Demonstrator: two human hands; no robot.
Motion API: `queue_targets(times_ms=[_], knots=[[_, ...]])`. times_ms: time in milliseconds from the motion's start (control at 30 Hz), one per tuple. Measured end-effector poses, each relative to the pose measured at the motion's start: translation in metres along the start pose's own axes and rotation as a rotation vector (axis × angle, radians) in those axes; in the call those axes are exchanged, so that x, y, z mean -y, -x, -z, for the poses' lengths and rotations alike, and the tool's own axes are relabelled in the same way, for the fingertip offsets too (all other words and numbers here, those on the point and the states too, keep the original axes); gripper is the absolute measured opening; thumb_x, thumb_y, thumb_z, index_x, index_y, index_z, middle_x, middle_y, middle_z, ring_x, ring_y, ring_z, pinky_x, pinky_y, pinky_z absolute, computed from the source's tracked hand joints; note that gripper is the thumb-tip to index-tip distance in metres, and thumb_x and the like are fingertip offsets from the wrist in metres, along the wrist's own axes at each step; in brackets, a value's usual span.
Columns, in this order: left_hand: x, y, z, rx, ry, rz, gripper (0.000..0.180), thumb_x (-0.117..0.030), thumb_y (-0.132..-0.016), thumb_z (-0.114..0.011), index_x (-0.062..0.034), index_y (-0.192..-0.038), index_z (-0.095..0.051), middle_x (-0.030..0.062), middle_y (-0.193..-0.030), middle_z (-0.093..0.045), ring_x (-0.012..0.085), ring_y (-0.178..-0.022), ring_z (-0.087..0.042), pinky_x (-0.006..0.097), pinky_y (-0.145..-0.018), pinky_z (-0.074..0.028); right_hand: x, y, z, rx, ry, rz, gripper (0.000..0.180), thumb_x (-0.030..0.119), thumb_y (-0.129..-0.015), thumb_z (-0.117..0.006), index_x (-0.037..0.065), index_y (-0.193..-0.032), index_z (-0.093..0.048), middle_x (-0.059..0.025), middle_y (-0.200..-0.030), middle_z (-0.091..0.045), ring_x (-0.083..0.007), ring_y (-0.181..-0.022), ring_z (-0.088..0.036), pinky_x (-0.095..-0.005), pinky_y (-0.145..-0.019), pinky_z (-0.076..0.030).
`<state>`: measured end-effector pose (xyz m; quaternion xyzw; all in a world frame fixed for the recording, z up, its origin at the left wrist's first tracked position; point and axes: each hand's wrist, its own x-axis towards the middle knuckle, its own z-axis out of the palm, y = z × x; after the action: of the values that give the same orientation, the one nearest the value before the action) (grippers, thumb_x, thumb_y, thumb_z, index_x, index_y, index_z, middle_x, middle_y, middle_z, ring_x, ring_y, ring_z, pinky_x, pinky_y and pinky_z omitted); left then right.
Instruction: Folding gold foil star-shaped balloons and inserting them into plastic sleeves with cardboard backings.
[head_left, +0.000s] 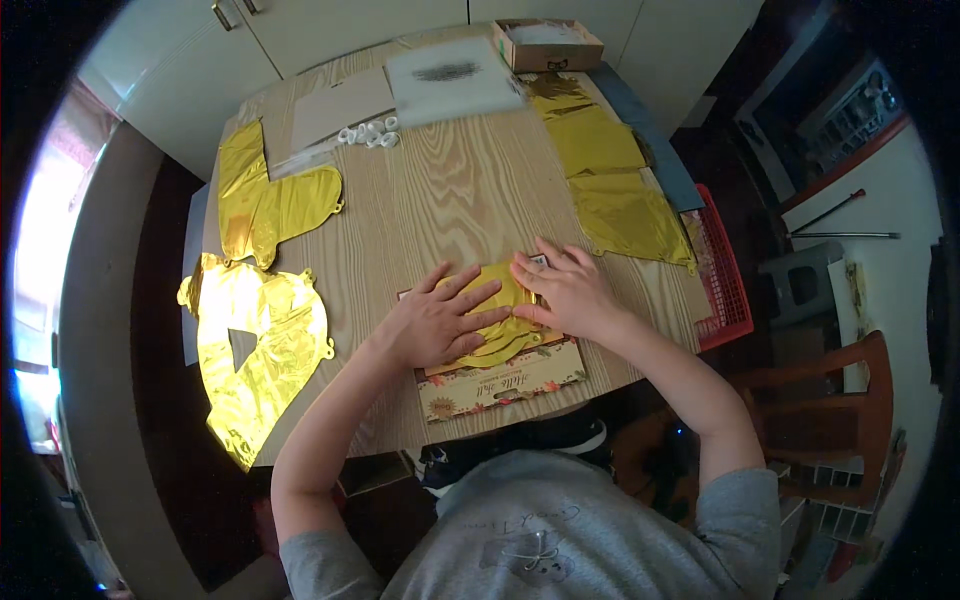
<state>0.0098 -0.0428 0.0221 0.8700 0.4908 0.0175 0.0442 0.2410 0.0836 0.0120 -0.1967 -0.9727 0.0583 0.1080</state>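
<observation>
In front of me a folded gold foil balloon (493, 353) lies on a cream printed card (520, 378) with autumn leaves along its edges. My left hand (440, 318) is spread flat over the left part of the foil. My right hand (568, 290) rests at the foil's right edge, its fingers stretched out and touching foil and card. Both hands hide much of the balloon and the card's far part. Flat gold foil balloons lie at the left: one bent at a corner (270, 205), and one with a triangular hole (285, 330). Another stack of gold foil (620, 190) lies at the right.
Several small white rolls (370, 132) sit near the far edge, beside a grey card (343, 105) and a clear plastic bag (455, 75) with a dark patch. An open cardboard box (548, 50) stands at the back right. A red basket (735, 290) stands off the table's right side.
</observation>
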Motion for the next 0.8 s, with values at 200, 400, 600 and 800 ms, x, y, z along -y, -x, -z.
queue_targets(times_ms=[200,400,600,800], knots=[[0.0,0.001,0.003,0.038,0.012,-0.009,0.048,-0.046,-0.098,-0.039,-0.0368,-0.145,-0.039,0.0041,-0.155,-0.031,0.0326,-0.144,-0.022,0.055,-0.117,-0.012,0.004,-0.002,0.01,0.157,0.049,-0.026,0.076,0.062,-0.083,-0.058,0.01,-0.138,-0.051,-0.0044,-0.146,-0.047,-0.0296,-0.14,-0.034,-0.0529,-0.11,-0.026],[-0.005,0.004,0.004,0.0,0.02,-0.026,0.042,-0.045,-0.098,-0.041,-0.0474,-0.14,-0.042,0.003,-0.153,-0.034,0.04,-0.142,-0.023,0.059,-0.115,-0.012,0.009,-0.006,0.02,0.278,0.078,-0.056,0.085,0.063,-0.077,-0.063,0.01,-0.141,-0.045,-0.0054,-0.149,-0.042,-0.0293,-0.142,-0.03,-0.0543,-0.11,-0.023],[-0.008,0.009,0.003,0.017,0.063,-0.01,0.041,-0.048,-0.098,-0.042,-0.047,-0.138,-0.045,0.0033,-0.154,-0.033,0.0431,-0.143,-0.02,0.062,-0.115,-0.011,0.014,-0.011,0.025,0.36,0.111,-0.069,0.091,0.065,-0.074,-0.064,0.008,-0.142,-0.043,-0.006,-0.151,-0.039,-0.0297,-0.143,-0.028,-0.0584,-0.11,-0.023],[-0.009,0.01,0.004,0.061,0.066,-0.008,0.044,-0.053,-0.094,-0.045,-0.0461,-0.137,-0.047,0.0062,-0.156,-0.028,0.0477,-0.143,-0.013,0.065,-0.113,-0.011,0.02,-0.018,0.03,0.432,0.188,-0.073,0.096,0.068,-0.072,-0.063,0.006,-0.142,-0.042,-0.008,-0.151,-0.038,-0.0293,-0.143,-0.028,-0.063,-0.109,-0.023]])
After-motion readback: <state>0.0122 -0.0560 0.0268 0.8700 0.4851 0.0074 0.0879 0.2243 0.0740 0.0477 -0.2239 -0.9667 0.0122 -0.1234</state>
